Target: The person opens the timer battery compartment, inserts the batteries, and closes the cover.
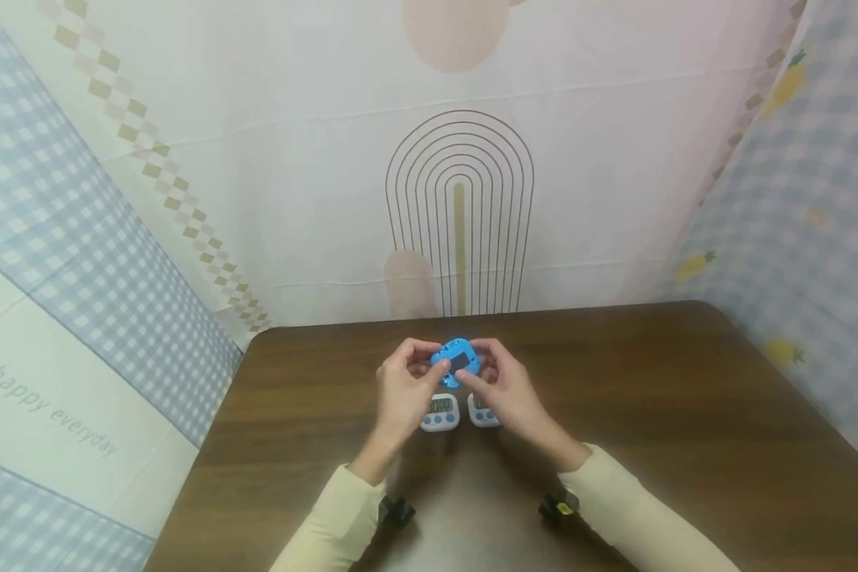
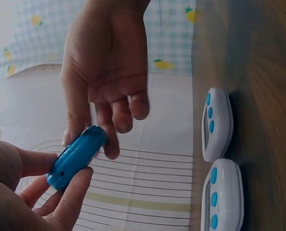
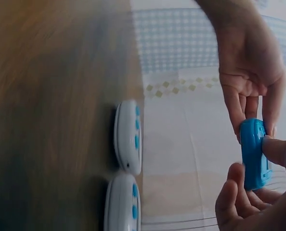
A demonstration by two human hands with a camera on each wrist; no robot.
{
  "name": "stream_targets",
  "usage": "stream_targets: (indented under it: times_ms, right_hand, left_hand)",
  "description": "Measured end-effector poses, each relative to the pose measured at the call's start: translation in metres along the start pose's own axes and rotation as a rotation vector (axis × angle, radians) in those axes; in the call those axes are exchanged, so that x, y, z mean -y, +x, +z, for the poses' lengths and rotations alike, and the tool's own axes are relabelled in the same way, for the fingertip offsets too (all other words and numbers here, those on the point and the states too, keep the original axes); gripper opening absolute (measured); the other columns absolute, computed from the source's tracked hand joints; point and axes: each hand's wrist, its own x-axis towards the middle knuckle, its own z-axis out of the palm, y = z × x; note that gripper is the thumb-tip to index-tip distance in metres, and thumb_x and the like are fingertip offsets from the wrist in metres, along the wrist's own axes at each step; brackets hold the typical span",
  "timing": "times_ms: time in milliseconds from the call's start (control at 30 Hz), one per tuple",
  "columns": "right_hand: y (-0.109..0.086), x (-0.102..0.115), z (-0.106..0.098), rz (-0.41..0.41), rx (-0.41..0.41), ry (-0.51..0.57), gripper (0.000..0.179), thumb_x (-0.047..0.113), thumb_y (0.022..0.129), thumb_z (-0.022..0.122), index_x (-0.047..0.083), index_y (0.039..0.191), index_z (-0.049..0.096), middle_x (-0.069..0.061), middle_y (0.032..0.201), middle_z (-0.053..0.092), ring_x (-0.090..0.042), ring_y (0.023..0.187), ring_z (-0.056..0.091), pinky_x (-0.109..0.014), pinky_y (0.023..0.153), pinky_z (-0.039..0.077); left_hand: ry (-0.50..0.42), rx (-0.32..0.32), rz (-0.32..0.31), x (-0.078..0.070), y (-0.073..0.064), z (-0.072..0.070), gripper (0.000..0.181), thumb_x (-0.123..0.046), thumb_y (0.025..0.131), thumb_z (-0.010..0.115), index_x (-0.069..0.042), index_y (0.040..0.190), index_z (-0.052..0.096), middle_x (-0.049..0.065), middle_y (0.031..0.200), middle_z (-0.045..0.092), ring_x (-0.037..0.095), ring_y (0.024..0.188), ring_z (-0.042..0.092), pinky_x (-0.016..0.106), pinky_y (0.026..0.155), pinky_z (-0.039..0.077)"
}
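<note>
A rounded blue gadget [image 1: 466, 348] with a dark rectangular window is held up above the table between both hands. My left hand [image 1: 400, 389] pinches one end, thumb on the window side and fingers behind. The other end is pinched by my right hand [image 1: 511, 389] between thumb and fingers. In the left wrist view the blue gadget [image 2: 75, 156] appears edge-on and tilted. Just below the hands, two white digital timers with blue buttons sit on the table: a left timer [image 1: 440, 417] and a right timer [image 1: 481, 413], the latter partly hidden by my right hand.
The brown wooden table [image 1: 300, 413] spreads around the hands. Behind it hangs a white patterned cloth [image 1: 314, 199], with blue checked cloth on both sides. A black wrist device [image 1: 398, 511] is by the left cuff, another black device [image 1: 554, 508] by the right cuff.
</note>
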Motion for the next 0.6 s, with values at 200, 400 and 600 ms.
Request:
stream_targets:
  times_ms: [200, 400, 600]
  right_hand:
    - [-0.002, 0.0, -0.007, -0.211, -0.085, -0.214, 0.056, 0.01, 0.094, 0.081, 0.01, 0.146, 0.06, -0.008, 0.112, 0.066, -0.018, 0.086, 0.062, -0.023, 0.073, 0.059]
    - [-0.003, -0.005, -0.011, -0.053, 0.003, -0.095, 0.055, 0.014, 0.101, 0.073, 0.016, 0.153, 0.056, -0.012, 0.117, 0.067, -0.024, 0.091, 0.065, -0.032, 0.077, 0.062]
    - [-0.002, -0.007, -0.011, 0.117, 0.131, 0.102, 0.056, 0.026, 0.106, 0.067, 0.014, 0.157, 0.048, -0.02, 0.135, 0.066, -0.04, 0.101, 0.074, -0.053, 0.087, 0.065]
  left_hand:
    - [0.013, 0.044, -0.016, 0.003, 0.003, 0.008, 0.019, -0.007, 0.093, 0.081, -0.007, 0.11, 0.074, 0.012, 0.105, 0.079, 0.021, 0.081, 0.074, 0.023, 0.069, 0.064]
    - [0.037, 0.077, -0.019, 0.002, 0.003, 0.011, 0.018, -0.017, 0.102, 0.072, -0.006, 0.117, 0.075, 0.011, 0.112, 0.079, 0.025, 0.09, 0.078, 0.027, 0.074, 0.065]
    - [-0.032, 0.112, -0.049, 0.001, 0.0, 0.01, 0.022, -0.013, 0.106, 0.065, 0.0, 0.123, 0.073, 0.018, 0.119, 0.076, 0.033, 0.105, 0.078, 0.04, 0.08, 0.067]
